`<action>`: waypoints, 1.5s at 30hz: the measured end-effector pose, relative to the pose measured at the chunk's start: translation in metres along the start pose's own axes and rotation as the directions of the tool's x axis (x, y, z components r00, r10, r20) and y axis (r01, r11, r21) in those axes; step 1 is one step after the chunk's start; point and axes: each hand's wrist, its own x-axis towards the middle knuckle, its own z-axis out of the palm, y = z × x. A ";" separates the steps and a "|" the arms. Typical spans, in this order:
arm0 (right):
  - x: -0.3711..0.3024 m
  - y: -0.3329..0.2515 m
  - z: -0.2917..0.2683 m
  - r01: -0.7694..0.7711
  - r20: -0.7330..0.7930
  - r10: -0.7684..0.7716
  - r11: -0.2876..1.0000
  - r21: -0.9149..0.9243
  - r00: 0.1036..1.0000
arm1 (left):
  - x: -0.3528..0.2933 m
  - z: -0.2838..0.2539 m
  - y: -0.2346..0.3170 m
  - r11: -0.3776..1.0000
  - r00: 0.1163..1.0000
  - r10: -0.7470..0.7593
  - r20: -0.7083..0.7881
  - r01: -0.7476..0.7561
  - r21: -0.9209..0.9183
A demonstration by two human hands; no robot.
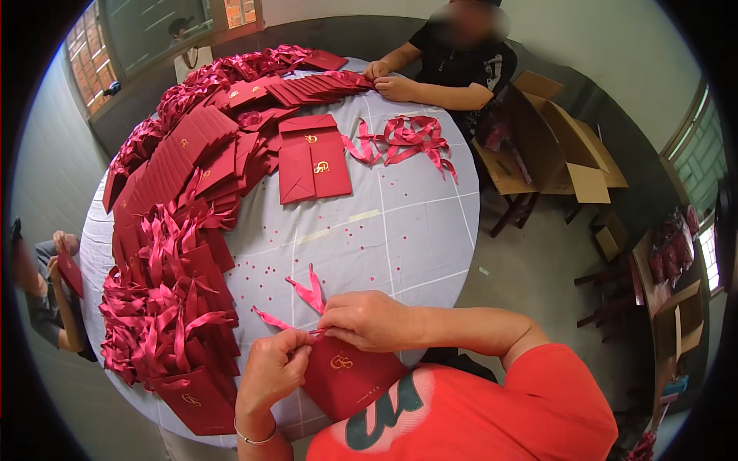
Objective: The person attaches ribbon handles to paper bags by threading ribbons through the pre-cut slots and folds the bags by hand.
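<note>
A dark red flat paper gift bag (350,382) with gold print lies at the table's near edge, against my red shirt. My left hand (270,370), a bangle on its wrist, is closed in a pinch at the bag's upper left edge. Right beside it, my right hand (370,320) pinches the pink satin ribbon (309,294) at the top edge of the bag. Two loose ribbon ends point away from me over the cloth. The fingertips hide where ribbon and bag meet. To the left stand packed rows of red bags with ribbon handles (165,326).
Loose ribbons (415,138) and larger red bags (315,161) lie farther back on the round table (338,253), among scattered red dots. Across it a person in black (461,69) handles ribbon; another person (54,284) sits left holding a red bag. Cardboard boxes (569,138) stand right.
</note>
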 end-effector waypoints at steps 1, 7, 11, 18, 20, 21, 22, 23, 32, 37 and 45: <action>-0.001 0.000 -0.003 0.000 0.000 0.000 1.000 -0.002 1.000 | -0.001 -0.003 -0.002 1.000 1.000 0.014 0.008 -0.014 0.017; -0.004 0.006 -0.009 0.009 0.004 -0.009 0.999 -0.036 1.000 | 0.002 -0.009 -0.009 0.999 0.998 -0.037 0.051 0.039 -0.037; 0.001 0.011 -0.012 -0.011 -0.037 0.010 1.000 -0.016 0.999 | 0.008 0.000 -0.012 0.984 0.997 -0.082 0.000 0.081 -0.160; 0.010 -0.011 -0.025 0.154 -0.122 -0.181 0.967 -0.204 0.976 | 0.011 0.022 -0.011 0.959 0.992 -0.103 -0.073 0.079 -0.270; 0.004 -0.023 -0.020 0.164 -0.049 -0.173 0.976 -0.143 0.984 | 0.010 0.020 -0.014 0.973 0.995 -0.082 -0.051 0.069 -0.220; -0.001 -0.022 -0.014 0.166 -0.049 -0.175 0.976 -0.139 0.983 | 0.009 0.018 -0.015 0.984 0.998 -0.061 -0.027 0.056 -0.170; -0.006 -0.018 -0.005 0.150 -0.017 -0.153 0.984 -0.100 0.988 | 0.007 0.016 -0.015 0.984 0.997 -0.067 -0.030 0.062 -0.169; -0.007 -0.016 -0.001 0.137 0.022 -0.136 0.989 -0.060 0.991 | 0.006 0.015 -0.017 0.988 0.998 -0.057 -0.026 0.053 -0.145; -0.004 -0.008 -0.014 -0.153 -0.006 0.161 0.951 0.269 0.987 | 0.014 0.006 -0.013 0.991 0.999 0.005 0.039 0.000 -0.137; 0.001 0.000 -0.012 -0.341 0.108 0.324 0.863 0.374 0.940 | 0.018 -0.002 -0.023 0.949 0.985 -0.094 0.144 0.132 -0.287; -0.002 -0.005 -0.009 -0.271 0.089 0.256 0.888 0.372 0.962 | 0.015 -0.010 -0.016 0.930 0.935 -0.145 0.325 0.241 -0.278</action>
